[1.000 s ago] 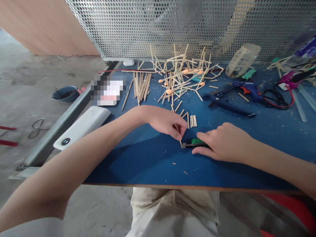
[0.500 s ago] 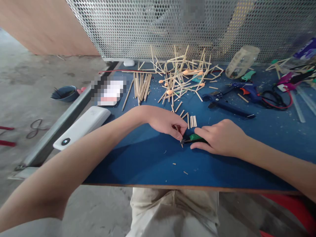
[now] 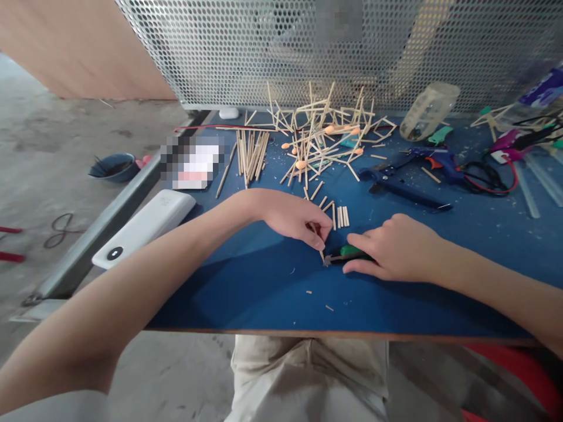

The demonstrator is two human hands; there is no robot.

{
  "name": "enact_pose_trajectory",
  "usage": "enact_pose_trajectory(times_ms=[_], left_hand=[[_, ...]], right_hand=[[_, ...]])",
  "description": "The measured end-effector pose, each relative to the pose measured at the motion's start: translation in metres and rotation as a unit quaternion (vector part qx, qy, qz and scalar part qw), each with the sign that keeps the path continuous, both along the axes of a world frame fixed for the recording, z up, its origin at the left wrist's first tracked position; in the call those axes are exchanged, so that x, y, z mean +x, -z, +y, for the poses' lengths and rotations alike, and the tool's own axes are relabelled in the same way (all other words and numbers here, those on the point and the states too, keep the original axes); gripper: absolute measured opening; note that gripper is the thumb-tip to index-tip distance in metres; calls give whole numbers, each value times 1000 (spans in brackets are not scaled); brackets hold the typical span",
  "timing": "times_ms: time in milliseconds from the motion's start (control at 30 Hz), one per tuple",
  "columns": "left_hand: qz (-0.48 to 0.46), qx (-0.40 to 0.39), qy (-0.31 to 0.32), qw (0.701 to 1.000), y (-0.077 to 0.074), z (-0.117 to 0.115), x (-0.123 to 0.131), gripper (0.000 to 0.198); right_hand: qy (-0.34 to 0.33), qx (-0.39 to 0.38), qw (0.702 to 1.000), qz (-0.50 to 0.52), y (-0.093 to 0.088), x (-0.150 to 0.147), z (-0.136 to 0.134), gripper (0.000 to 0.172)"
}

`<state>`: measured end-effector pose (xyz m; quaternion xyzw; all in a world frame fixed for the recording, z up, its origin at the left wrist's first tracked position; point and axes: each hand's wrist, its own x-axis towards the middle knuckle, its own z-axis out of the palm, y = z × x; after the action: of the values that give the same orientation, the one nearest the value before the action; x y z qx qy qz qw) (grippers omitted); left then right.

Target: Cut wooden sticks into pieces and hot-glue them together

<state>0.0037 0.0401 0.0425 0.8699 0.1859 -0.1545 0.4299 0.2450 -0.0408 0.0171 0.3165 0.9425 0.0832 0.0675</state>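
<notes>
My left hand (image 3: 295, 218) pinches a thin wooden stick (image 3: 321, 251) against the blue tabletop (image 3: 246, 281). My right hand (image 3: 396, 246) grips a green-handled cutter (image 3: 347, 253), its metal tip touching the lower end of the stick. Just behind my hands lie a few short cut stick pieces (image 3: 341, 216) side by side. Small wood chips (image 3: 329, 307) are scattered in front of my hands.
A tangle of glued sticks (image 3: 323, 132) and a bundle of long sticks (image 3: 251, 153) lie at the back. A white power bank (image 3: 145, 226) sits at the left edge. A blue glue gun (image 3: 433, 159), dark pliers (image 3: 398, 181) and a plastic jar (image 3: 430, 109) lie right. A perforated metal screen (image 3: 281, 47) stands behind.
The cutter's tip rose toward my left fingers half a second ago, and has dropped back to the stick's lower end. Both hands stay in the same spot.
</notes>
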Motion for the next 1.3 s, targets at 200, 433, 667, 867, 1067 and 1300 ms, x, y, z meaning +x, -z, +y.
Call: enact_pose_trajectory(times_ms=[200, 433, 667, 867, 1067, 1300], left_hand=[[5, -4, -6, 1000, -2, -1, 1, 18], [10, -10, -9, 1000, -1, 0, 1, 17], [9, -20, -6, 1000, 0, 0, 1, 16], [15, -11, -11, 1000, -1, -1, 1, 17], [18, -4, -7, 1000, -1, -1, 2, 18], [37, -1, 2, 999, -4, 0, 1, 16]], right_hand=[[-11, 22, 999, 47, 9, 5, 11, 58], [0, 34, 999, 40, 10, 1, 6, 55], [11, 14, 1000, 6, 4, -1, 5, 54], [13, 8, 1000, 18, 9, 1, 7, 53], [15, -13, 1000, 13, 5, 0, 8, 54], [24, -34, 999, -6, 3, -2, 7, 53]])
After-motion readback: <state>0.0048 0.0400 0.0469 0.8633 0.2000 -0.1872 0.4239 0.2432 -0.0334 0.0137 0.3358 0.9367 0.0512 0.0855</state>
